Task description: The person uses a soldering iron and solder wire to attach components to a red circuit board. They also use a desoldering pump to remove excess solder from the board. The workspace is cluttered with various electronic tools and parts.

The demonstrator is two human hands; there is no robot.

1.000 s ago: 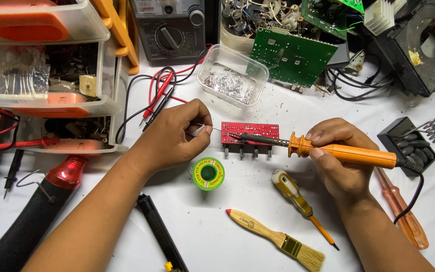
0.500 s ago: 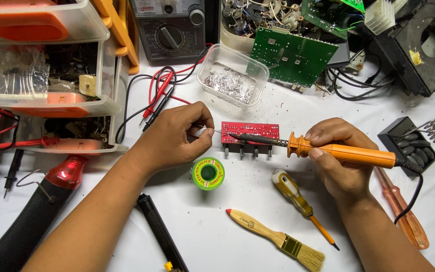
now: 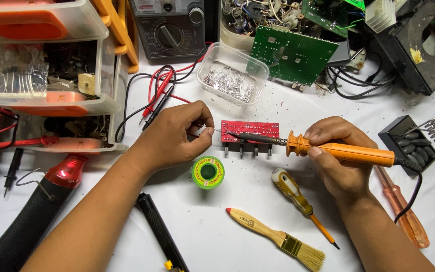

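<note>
Head camera looks down on a white bench where the right hand (image 3: pixel 341 161) is closed around an orange-handled soldering iron (image 3: pixel 346 151), its tip resting on the small red circuit board (image 3: pixel 250 131) at the middle. The left hand (image 3: pixel 174 136) pinches a thin solder wire (image 3: pixel 216 131) towards that tip, beside a green solder spool (image 3: pixel 208 172). To my eye, holding the tip steady on the joint and feeding the wire sparingly would serve best.

Orange-handled soldering iron (image 3: pixel 346 152) lies level, tip on red circuit board (image 3: pixel 250 130).
</note>
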